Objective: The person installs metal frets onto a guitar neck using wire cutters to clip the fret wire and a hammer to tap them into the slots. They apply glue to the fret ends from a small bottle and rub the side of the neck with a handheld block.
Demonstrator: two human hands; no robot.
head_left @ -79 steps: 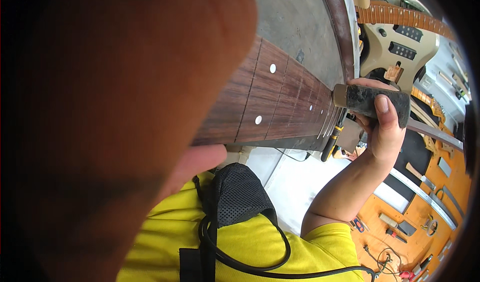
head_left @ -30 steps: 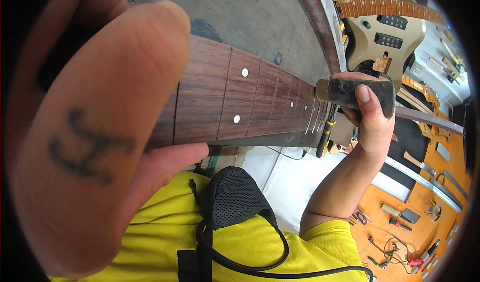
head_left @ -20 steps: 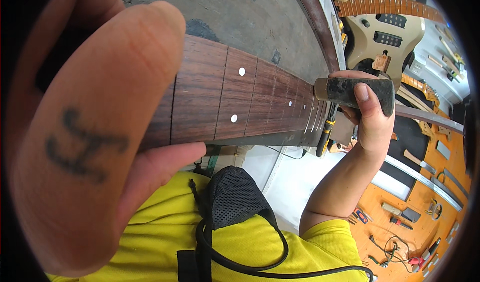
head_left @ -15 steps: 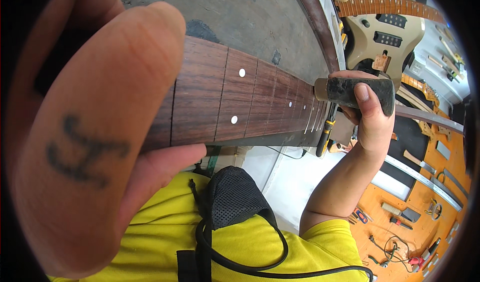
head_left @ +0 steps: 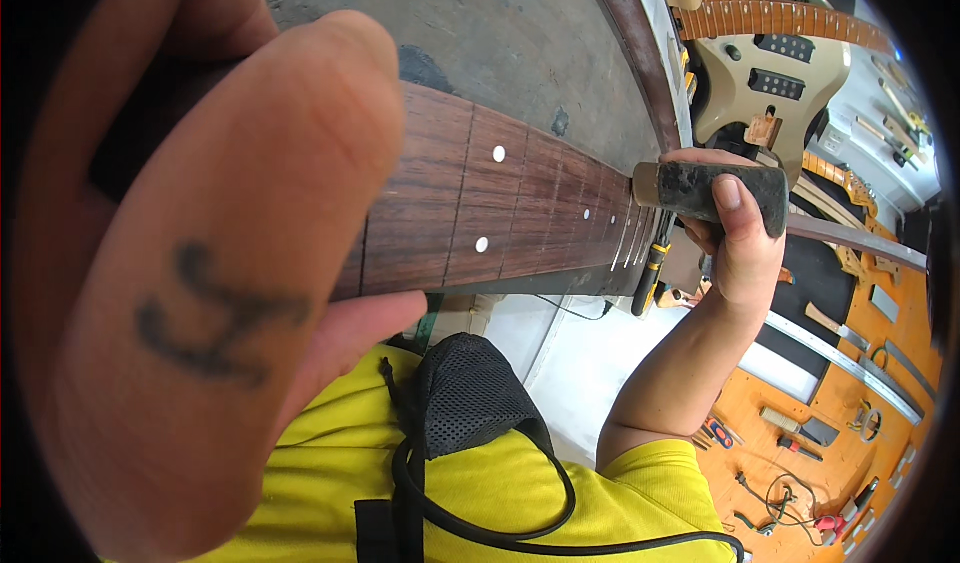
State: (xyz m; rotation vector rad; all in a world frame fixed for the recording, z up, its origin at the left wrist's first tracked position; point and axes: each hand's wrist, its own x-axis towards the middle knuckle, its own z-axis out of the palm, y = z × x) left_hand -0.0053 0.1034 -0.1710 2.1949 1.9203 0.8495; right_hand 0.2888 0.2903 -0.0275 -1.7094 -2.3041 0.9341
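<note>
A guitar neck (head_left: 420, 203) with a dark wooden fingerboard, thin cross slots and white dot inlays runs from the left towards the right. My left hand (head_left: 230, 263), large and close, is wrapped around its left part, thumb along the lower edge. Bright fret wires (head_left: 628, 238) show at the far right end. There, my right hand (head_left: 745, 228) grips a hammer (head_left: 712, 185) by its dark head, thumb pressed on the side. The hammer's pale face sits at or just above the fingerboard; contact cannot be made out. Its handle is hidden.
Beneath the neck spreads a grey worktop (head_left: 500, 33). Yellow-and-black handled pliers (head_left: 652, 273) lie beside the neck's end. A cream guitar body (head_left: 735, 108) stands at upper right. Several tools, including a cleaver-like blade (head_left: 820, 431), hang on an orange board (head_left: 740, 473). A black mesh pouch (head_left: 470, 393) hangs at my yellow shirt.
My left hand has shifted right along with the neck, covering slightly more of the fingerboard. The hammer in my right hand has moved a little downward.
</note>
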